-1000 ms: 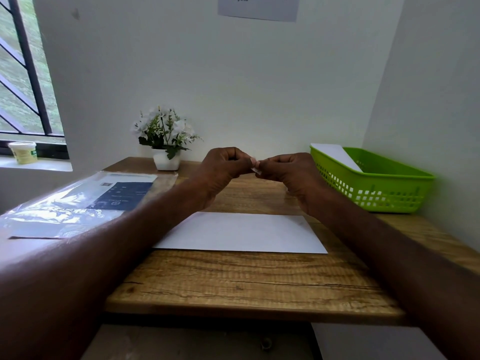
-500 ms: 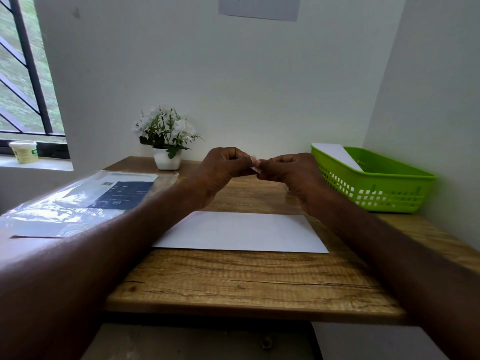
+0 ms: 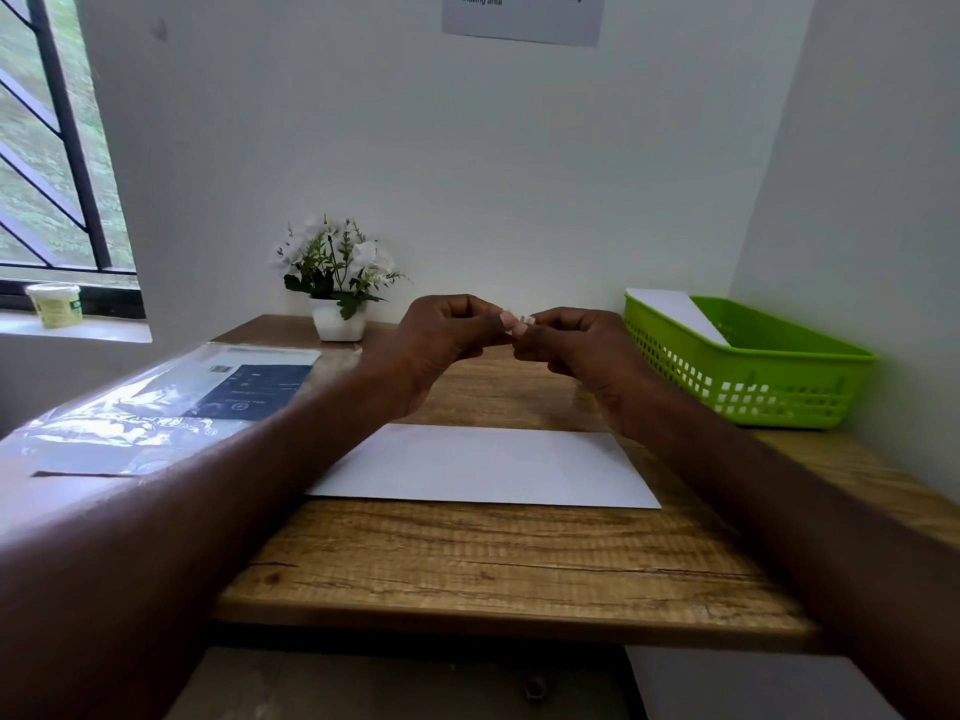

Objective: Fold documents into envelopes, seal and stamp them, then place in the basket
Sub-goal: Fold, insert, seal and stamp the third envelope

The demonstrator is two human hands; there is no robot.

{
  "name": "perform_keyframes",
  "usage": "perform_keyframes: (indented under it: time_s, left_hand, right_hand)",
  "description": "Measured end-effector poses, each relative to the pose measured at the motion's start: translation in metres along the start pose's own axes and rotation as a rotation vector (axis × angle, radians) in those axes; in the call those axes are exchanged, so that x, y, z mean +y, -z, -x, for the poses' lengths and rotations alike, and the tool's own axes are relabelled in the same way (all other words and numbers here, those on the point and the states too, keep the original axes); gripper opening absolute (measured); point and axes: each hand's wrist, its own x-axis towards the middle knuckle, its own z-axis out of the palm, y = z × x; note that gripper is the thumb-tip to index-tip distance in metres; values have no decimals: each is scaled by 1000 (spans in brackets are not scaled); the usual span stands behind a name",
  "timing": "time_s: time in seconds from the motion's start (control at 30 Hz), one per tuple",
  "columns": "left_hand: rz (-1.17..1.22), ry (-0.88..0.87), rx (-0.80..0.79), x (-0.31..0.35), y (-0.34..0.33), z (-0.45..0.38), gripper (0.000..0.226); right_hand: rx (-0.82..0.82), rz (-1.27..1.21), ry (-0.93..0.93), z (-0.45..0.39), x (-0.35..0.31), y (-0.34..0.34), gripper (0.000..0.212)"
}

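A white envelope (image 3: 483,467) lies flat on the wooden table (image 3: 498,563), in front of me. Above its far edge my left hand (image 3: 447,337) and my right hand (image 3: 576,345) meet fingertip to fingertip. Between them they pinch a tiny pale piece, probably a stamp (image 3: 525,320); it is too small to make out. A green plastic basket (image 3: 753,376) stands at the right by the wall, with a white envelope (image 3: 675,311) leaning inside it.
A clear plastic packet with a dark printed sheet (image 3: 171,402) lies at the table's left. A white pot of flowers (image 3: 337,283) stands at the back by the wall. A small tub (image 3: 54,304) sits on the window sill.
The hands stay together above the envelope; the fingertips have shifted slightly on the small piece.
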Motion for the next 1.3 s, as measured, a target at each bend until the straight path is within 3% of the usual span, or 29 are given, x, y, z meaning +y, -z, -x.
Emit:
perform_keyframes:
  time_s: [0.3,0.47,0.63,0.73,0.97,1.2,1.3]
  left_hand:
    - [-56,4,68,-1,-2,2,18]
    - [-78,2,84,-3,-5,2,18]
    - [-76,-2,109,-6,-5,2,17]
    - [-115,-24,147,-9,2,-3,14]
    - [-360,-168,-24,-11,-3,-3,10]
    - [-435,-223,-38,-16,-2,-6,15]
    - [-462,-192,-22,-17,-6,-5,29]
  right_hand:
    - [-2,60,-9,-1,0,0,43]
    - [-43,246,14,-3,2,0,50]
    - [70,430,83,-8,9,2,49]
    - [109,430,150,-10,12,2,37]
    - [-34,332,186,-16,16,5,34]
    - [-80,375,204,-15,16,10,29]
    - [-68,489,235,-19,20,11,32]
